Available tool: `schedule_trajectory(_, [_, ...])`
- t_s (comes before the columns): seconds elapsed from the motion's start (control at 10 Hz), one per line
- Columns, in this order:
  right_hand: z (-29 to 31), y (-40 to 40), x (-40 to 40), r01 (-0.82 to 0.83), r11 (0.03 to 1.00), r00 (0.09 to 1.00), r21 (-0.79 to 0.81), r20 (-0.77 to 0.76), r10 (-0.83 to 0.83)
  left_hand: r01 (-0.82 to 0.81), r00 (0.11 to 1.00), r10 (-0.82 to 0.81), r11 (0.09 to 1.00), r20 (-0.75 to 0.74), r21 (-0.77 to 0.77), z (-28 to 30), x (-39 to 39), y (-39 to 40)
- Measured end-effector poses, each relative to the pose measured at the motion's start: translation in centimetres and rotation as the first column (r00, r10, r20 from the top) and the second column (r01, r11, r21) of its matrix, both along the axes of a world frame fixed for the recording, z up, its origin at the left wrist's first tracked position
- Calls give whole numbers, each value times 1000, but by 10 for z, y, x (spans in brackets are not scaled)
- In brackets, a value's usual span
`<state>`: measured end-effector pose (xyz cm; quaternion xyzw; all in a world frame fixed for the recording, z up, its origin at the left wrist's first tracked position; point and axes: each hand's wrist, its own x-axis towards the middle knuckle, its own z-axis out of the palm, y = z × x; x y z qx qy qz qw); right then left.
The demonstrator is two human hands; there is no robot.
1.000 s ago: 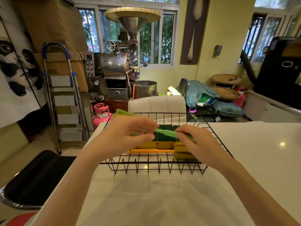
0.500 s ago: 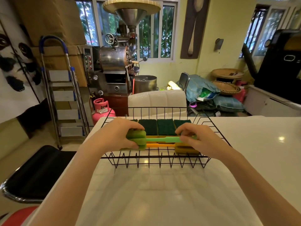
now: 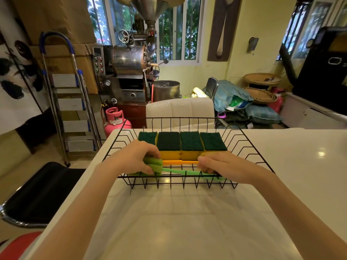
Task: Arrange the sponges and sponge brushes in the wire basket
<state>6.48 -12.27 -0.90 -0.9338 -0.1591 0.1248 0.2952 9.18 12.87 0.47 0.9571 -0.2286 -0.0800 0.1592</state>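
Note:
A black wire basket (image 3: 249,152) stands on the white countertop. Several yellow sponges with dark green scrub tops (image 3: 190,141) lie in a row along its back. In front of them lies an orange brush handle (image 3: 180,162). A green sponge brush (image 3: 176,171) lies crosswise low in the basket's front part. My left hand (image 3: 131,158) grips its green sponge head at the left. My right hand (image 3: 223,166) holds the handle end at the right and hides a yellow sponge head under it.
The white countertop (image 3: 169,222) stretches toward me and to the right. A white padded chair back (image 3: 180,111) stands just behind the basket. A black stool (image 3: 37,192) and a stepladder (image 3: 69,102) are at the left, a pink gas cylinder (image 3: 115,119) beyond the counter edge.
Both hands have lowered the green sponge brush from above the basket down into its front part, in front of the orange handle. The view has tilted down and moved closer.

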Motion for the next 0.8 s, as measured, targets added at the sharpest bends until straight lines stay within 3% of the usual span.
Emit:
schedule_trajectory(0.5, [1,2,-2,54,995,991,-80,-116,-63,9,987,0,999,-163,52,-8,9,9])
schedule_trajectory(0.7, [11,1,-4,44,999,997,-28,-60,-46,-27,968,6,996,-251,-79,4,7,19])
schedule_trajectory(0.8, [30,-10,-10,81,991,994,104,58,-88,-59,979,26,985,-204,-160,14,1,17])
